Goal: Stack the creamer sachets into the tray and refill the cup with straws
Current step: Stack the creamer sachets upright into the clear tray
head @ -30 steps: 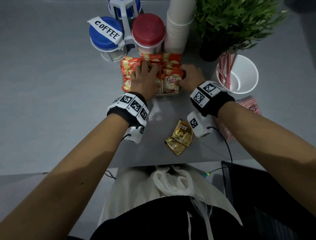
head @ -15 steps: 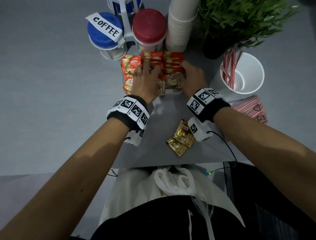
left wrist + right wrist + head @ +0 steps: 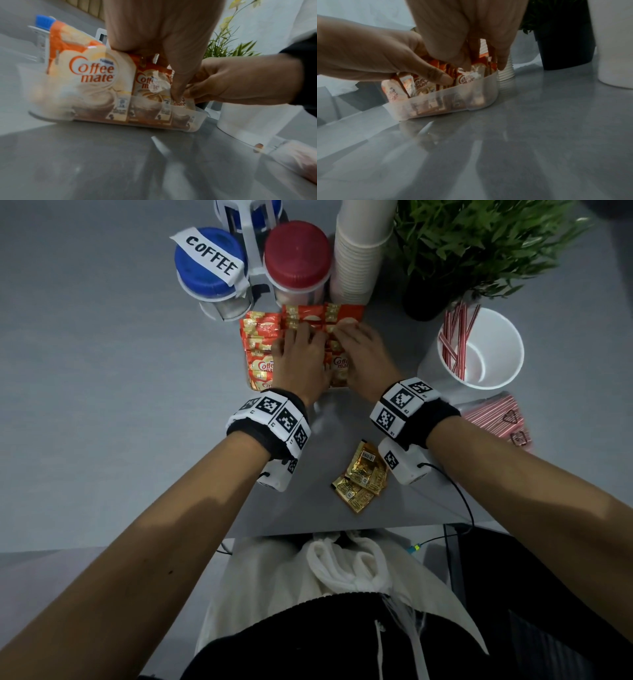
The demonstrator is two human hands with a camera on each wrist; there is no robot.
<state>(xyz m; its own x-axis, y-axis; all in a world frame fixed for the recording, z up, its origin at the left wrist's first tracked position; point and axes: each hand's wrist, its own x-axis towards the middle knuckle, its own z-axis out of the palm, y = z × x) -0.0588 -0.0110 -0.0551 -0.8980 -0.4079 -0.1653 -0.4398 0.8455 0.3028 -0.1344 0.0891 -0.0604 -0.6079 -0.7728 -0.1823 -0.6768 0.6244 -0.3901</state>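
Note:
Orange creamer sachets [image 3: 260, 337] stand packed in rows in a clear plastic tray [image 3: 51, 113]. My left hand [image 3: 301, 344] reaches into the middle rows from above. Its thumb [image 3: 178, 93] pushes down between sachets [image 3: 96, 75]. My right hand [image 3: 356, 344] is beside it, over the tray's right rows, with its fingers [image 3: 501, 63] dipping in among the sachets [image 3: 467, 78] inside the tray [image 3: 453, 100]. The two hands nearly touch. To the right, a white cup [image 3: 496, 344] holds a few red-striped straws [image 3: 455, 337]. A pack of straws [image 3: 493, 419] lies right of my right wrist.
Gold sachets [image 3: 363, 477] lie near the table's front edge, under my right wrist. Behind the tray stand a blue-lidded COFFEE jar [image 3: 205, 265], a red-lidded jar [image 3: 296, 254] and a stack of paper cups [image 3: 359, 251]. A potted plant [image 3: 479, 244] is behind the white cup.
My right hand has slid left from the tray's right end onto the sachets, close to my left hand. The left hand has stayed on the middle rows.

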